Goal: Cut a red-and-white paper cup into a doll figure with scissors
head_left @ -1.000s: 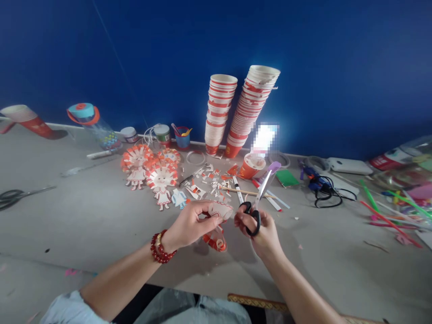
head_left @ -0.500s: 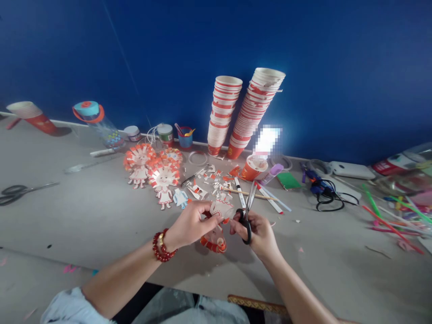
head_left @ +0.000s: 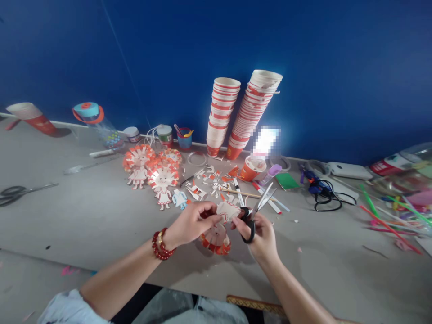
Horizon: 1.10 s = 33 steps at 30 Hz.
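My left hand (head_left: 199,220) pinches a white paper cutout (head_left: 228,209) drawn with red dotted and wavy lines. Black-handled scissors (head_left: 257,211) are held in my right hand (head_left: 260,234), blades parted and pointing up and away; its thumb and fingertips also touch the cutout's right edge. Under the hands lies a cut paper cup (head_left: 216,238) with red-orange curled strips around a pale middle. Finished-looking paper dolls (head_left: 164,180) with fringed orange heads lie to the left, beside a small blue paper outfit (head_left: 180,198).
Paper scraps (head_left: 212,180) and markers (head_left: 239,191) lie beyond my hands. Two tall cup stacks (head_left: 223,117) lean near the blue wall, with a single red cup (head_left: 251,168) in front. At right are a glue gun (head_left: 315,182) with coiled cord and colored pipe cleaners (head_left: 388,220); other scissors (head_left: 23,192) lie far left.
My right hand has moved in to the cutout and now touches its edge. The scissors have tilted to the right with their blades wider apart. The cutout has turned.
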Motion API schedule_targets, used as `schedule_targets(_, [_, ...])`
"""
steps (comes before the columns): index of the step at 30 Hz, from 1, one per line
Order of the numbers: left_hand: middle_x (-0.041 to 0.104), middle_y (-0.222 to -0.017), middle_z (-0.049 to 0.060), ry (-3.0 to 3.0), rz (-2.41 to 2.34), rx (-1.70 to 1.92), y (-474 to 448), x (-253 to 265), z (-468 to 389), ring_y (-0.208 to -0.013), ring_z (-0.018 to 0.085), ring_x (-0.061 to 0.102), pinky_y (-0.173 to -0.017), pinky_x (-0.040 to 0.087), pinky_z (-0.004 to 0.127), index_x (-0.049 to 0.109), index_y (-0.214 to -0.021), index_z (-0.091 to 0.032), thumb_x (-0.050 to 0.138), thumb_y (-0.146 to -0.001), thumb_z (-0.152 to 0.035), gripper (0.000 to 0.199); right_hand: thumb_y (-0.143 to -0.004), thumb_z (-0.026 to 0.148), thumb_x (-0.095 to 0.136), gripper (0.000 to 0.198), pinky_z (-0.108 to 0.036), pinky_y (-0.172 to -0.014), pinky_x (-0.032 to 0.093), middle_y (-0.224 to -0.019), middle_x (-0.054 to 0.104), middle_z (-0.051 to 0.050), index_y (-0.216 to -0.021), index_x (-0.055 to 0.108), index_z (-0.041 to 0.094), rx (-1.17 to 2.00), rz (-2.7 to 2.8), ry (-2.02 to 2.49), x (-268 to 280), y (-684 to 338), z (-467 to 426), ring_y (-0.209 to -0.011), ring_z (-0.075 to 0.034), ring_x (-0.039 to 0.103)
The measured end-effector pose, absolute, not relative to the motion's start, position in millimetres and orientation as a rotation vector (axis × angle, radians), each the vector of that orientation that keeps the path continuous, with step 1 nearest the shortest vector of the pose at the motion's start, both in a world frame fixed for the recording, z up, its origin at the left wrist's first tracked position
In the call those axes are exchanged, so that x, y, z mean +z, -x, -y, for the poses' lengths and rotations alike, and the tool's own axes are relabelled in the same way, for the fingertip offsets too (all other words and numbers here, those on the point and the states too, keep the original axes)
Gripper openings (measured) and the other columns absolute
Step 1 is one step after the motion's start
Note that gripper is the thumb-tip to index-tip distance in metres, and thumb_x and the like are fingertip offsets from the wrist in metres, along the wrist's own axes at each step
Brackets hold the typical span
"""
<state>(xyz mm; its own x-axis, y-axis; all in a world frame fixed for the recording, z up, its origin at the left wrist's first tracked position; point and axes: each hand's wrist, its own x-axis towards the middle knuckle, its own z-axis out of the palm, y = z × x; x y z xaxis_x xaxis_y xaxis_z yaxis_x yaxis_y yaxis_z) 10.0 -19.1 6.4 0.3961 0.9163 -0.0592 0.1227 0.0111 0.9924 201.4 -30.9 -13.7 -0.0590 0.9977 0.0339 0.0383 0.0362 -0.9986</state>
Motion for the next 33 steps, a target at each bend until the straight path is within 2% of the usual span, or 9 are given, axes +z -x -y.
schedule_targets(4, [0.062,-0.080,0.004,-1.293,-0.835,0.771,-8.7,6.1,17.4,-0.069,0.014,0.057,-0.057,0.042,0.021,0.062,-0.091,-0.016,0.058,-0.083,-0.035,0.021,-0.073,0.030,0.072,0.016,-0.020,-0.045,0.037,-0.055,0.062,0.003,-0.075,0.060,0.018,1.285,1.149,1.136,-17.0,-200.9,29.4,-0.043,-0.009,0.047])
schedule_targets(7, [0.065,-0.089,0.007,-1.305,-0.812,0.765,-11.0,5.0,18.8,-0.079,0.018,0.061,-0.063,0.046,0.024,0.063,-0.099,-0.016,0.059,-0.082,-0.035,0.025,-0.071,0.032,0.073,0.020,-0.020,-0.044,0.035,-0.053,0.060,0.003,-0.074,0.059,0.018,1.348,1.125,1.141,-16.0,-197.5,29.9,-0.042,-0.010,0.047])
schedule_targets(12, [0.067,-0.073,0.005,-1.370,-0.924,0.820,-15.1,2.4,20.4,-0.065,0.016,0.061,-0.056,0.044,0.022,0.067,-0.082,-0.015,0.061,-0.081,-0.038,0.024,-0.072,0.037,0.071,0.024,-0.021,-0.048,0.037,-0.056,0.060,0.000,-0.069,0.059,0.017,1.427,1.264,1.156,-10.6,-192.2,32.4,-0.049,-0.012,0.051])
schedule_targets(16, [0.065,-0.070,0.003,-1.338,-0.983,0.822,-11.8,2.8,19.9,-0.059,0.014,0.060,-0.053,0.045,0.021,0.065,-0.083,-0.014,0.059,-0.082,-0.038,0.024,-0.074,0.040,0.069,0.027,-0.021,-0.049,0.035,-0.057,0.057,0.001,-0.067,0.059,0.015,1.440,1.458,1.166,-5.5,-197.3,27.8,-0.051,-0.011,0.048])
schedule_targets(20, [0.061,-0.068,0.000,-1.320,-1.024,0.816,-6.2,5.8,18.5,-0.059,0.013,0.061,-0.051,0.045,0.019,0.062,-0.079,-0.015,0.062,-0.079,-0.036,0.021,-0.075,0.040,0.068,0.028,-0.022,-0.051,0.036,-0.063,0.061,-0.002,-0.075,0.062,0.013,1.492,1.646,1.136,-2.9,-207.3,21.5,-0.057,-0.013,0.050])
schedule_targets(26, [0.064,-0.070,0.001,-1.315,-0.986,0.717,-5.7,9.2,20.2,-0.058,0.014,0.063,-0.050,0.046,0.020,0.063,-0.082,-0.015,0.062,-0.078,-0.039,0.024,-0.072,0.037,0.071,0.025,-0.023,-0.053,0.039,-0.064,0.063,-0.002,-0.079,0.062,0.015,1.385,1.391,1.189,-6.3,-207.3,22.4,-0.059,-0.014,0.054])
schedule_targets(30, [0.061,-0.065,0.000,-1.475,-1.009,0.683,-8.2,10.5,21.9,-0.056,0.011,0.057,-0.048,0.039,0.018,0.064,-0.079,-0.013,0.063,-0.078,-0.039,0.025,-0.064,0.031,0.076,0.024,-0.021,-0.045,0.034,-0.055,0.059,0.001,-0.076,0.062,0.015,1.469,1.319,1.193,-11.0,-201.3,25.6,-0.049,-0.012,0.050])
schedule_targets(33, [0.059,-0.063,-0.001,-1.501,-0.956,0.697,-6.0,12.1,19.1,-0.056,0.009,0.051,-0.050,0.037,0.018,0.066,-0.080,-0.013,0.062,-0.079,-0.041,0.028,-0.064,0.029,0.076,0.022,-0.020,-0.042,0.031,-0.053,0.059,0.001,-0.072,0.061,0.015,1.443,1.245,1.179,-16.1,-200.2,26.3,-0.045,-0.010,0.047])
